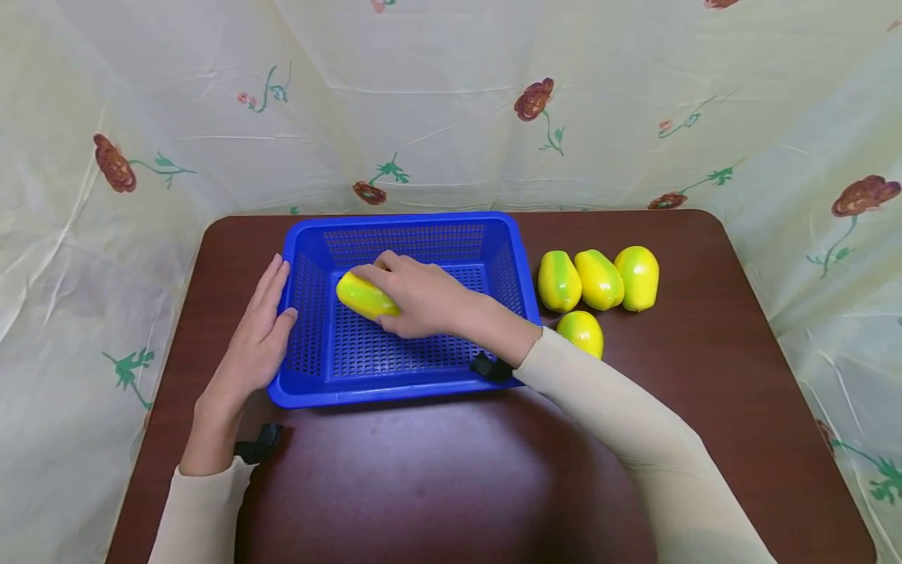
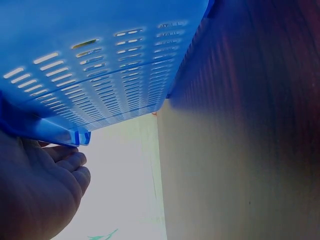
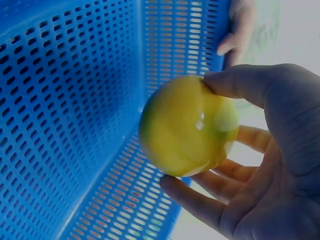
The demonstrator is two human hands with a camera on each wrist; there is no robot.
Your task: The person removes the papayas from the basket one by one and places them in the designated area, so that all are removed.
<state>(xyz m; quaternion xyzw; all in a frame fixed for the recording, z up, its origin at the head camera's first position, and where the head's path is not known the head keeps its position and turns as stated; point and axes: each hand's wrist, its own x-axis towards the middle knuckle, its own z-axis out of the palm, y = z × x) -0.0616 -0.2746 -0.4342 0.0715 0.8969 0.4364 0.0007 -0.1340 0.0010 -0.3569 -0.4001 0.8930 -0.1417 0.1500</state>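
Note:
A blue plastic basket [image 1: 395, 395] with slotted walls stands on the table. Over its inside, my right hand [image 1: 426, 298] grips a glossy yellow-green papaya [image 1: 362, 296], lying sideways in the head view. From the right wrist, the papaya [image 3: 187, 127] shows its rounded end, thumb on one side and fingertips round the other, close to the basket's walls and floor. My left hand [image 1: 259, 341] lies along the basket's left rim with fingers straight. In the left wrist view, the fingers [image 2: 75, 165] are right at the rim's underside.
Right of the basket lie three papayas in a row, the middle papaya [image 1: 599, 280] among them, and a nearer papaya [image 1: 581, 333] partly behind my right sleeve. The dark brown table [image 1: 423, 486] meets a flowered curtain [image 1: 451, 102] at the back.

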